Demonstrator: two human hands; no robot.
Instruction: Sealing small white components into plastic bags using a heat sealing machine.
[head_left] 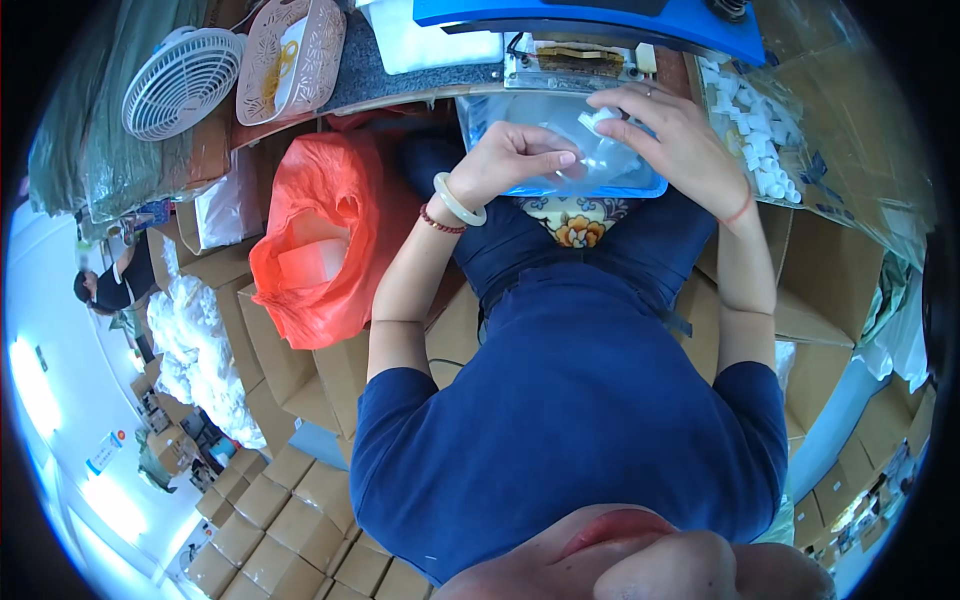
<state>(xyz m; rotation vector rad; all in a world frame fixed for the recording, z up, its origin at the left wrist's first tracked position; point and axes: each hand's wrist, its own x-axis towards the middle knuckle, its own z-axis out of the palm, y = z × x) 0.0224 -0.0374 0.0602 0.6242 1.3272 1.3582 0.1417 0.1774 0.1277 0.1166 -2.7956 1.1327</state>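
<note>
A small white plastic piece is held between the thumb and fingers of my right hand. My left hand is closed in a pinch just left of it. Thin, see-through material shows by its fingertips, but what they hold I cannot make out. Both hands are over a blue-rimmed tray on my lap, against the bench edge. Clear plastic film and a few small pale bits show in the tray, partly hidden by my hands.
At the right lies a heap of white plastic pieces. A blue machine stands on the bench ahead. Left are a white fan, a lattice basket and an open red bag. Cardboard boxes stack behind; another person is far left.
</note>
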